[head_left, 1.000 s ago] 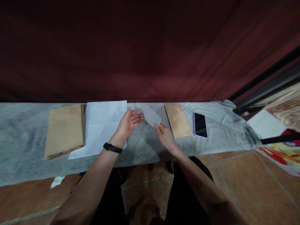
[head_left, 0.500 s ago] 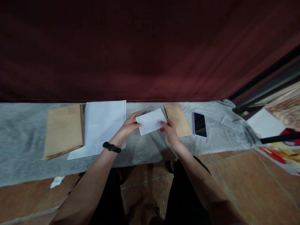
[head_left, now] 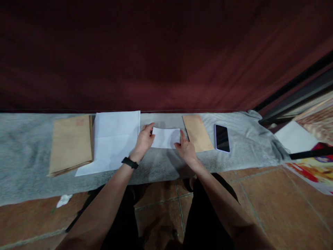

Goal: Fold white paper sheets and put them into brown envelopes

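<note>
Your left hand and right hand pinch opposite short ends of the white slip mid-frame, long axis left-right, lone envelope just beside your right, the nearer hand.

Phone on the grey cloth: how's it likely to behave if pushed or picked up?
The phone is probably stiff, being a flat slab. Lying face-up and low, it seems unlikely to roll or tip. Its dark screen looks glossy, so possibly slippery to grip.
</note>
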`<state>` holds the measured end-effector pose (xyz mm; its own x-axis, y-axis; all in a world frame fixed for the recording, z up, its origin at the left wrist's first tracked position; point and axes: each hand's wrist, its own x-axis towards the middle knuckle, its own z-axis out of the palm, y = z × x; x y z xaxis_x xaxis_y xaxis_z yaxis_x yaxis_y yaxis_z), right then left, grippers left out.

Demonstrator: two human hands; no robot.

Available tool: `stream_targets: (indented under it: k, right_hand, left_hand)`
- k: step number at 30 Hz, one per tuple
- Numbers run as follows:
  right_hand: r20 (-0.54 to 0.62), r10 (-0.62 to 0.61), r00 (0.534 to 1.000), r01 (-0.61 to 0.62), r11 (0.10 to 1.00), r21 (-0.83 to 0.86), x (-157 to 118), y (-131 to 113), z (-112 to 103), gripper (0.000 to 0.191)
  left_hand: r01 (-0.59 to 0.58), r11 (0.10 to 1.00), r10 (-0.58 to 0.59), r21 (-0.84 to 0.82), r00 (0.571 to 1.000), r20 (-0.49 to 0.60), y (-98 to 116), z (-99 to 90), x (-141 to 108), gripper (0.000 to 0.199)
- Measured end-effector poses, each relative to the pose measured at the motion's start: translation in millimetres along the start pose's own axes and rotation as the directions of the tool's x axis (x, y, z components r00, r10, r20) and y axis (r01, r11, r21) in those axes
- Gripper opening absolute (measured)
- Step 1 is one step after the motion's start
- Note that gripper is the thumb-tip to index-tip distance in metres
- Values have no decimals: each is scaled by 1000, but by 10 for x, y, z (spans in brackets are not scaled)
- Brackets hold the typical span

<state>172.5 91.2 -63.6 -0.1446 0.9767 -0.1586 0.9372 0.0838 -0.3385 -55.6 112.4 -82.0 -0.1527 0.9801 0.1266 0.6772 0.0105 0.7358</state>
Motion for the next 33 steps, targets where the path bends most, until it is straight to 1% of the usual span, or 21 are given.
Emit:
stream_targets:
  k: [4, 9, 12, 15, 17, 19, 21, 23, 25, 28, 33]
  right_hand:
    - [56, -6, 998, 6, 1000, -16, 19, -6, -51, 67]
    - [61, -16, 998, 19, 999, -49, -6, -29, -65, 57]
    - [-6, -45, 999, 44, 997, -68, -43, -30, -62, 50]
    - [-112, -124, 986, 117, 991, -65, -53, -8, -46, 46]
    - [-165, -205, 965, 199, 978, -53, -41, 3, -12, 44]
    - [-197, -285, 938, 285, 958, -28, -25, -4, 53, 45]
    - [-202, -345, 916, 353, 936, 3, -19, -34, 143, 49]
    - [-182, -385, 905, 395, 919, 21, -28, -80, 243, 54]
    - [-158, -402, 902, 410, 912, 15, -45, -126, 331, 57]
    - [-144, -387, 911, 389, 921, -14, -59, -168, 411, 61]
    - [-149, -342, 928, 335, 940, -71, -21, -175, 426, 61]
  left_hand:
    - [-63, 986, 56, 156, 997, 50, 42, -23, -65, 51]
    - [-148, 942, 136, 302, 989, 60, 110, -17, -148, 49]
    - [-226, 879, 218, 419, 974, 69, 186, 41, -235, 46]
    - [-310, 834, 274, 457, 951, 146, 268, 169, -356, 45]
    - [-334, 818, 269, 468, 942, 203, 312, 270, -443, 47]
    - [-334, 803, 245, 493, 940, 238, 340, 353, -516, 52]
    - [-331, 790, 222, 517, 939, 262, 351, 402, -565, 55]
    - [-331, 779, 207, 533, 937, 280, 348, 420, -587, 58]
    - [-336, 772, 201, 540, 935, 293, 336, 422, -588, 59]
    - [-342, 765, 200, 546, 931, 304, 312, 412, -568, 61]
    - [-307, 767, 176, 564, 945, 275, 286, 359, -524, 60]
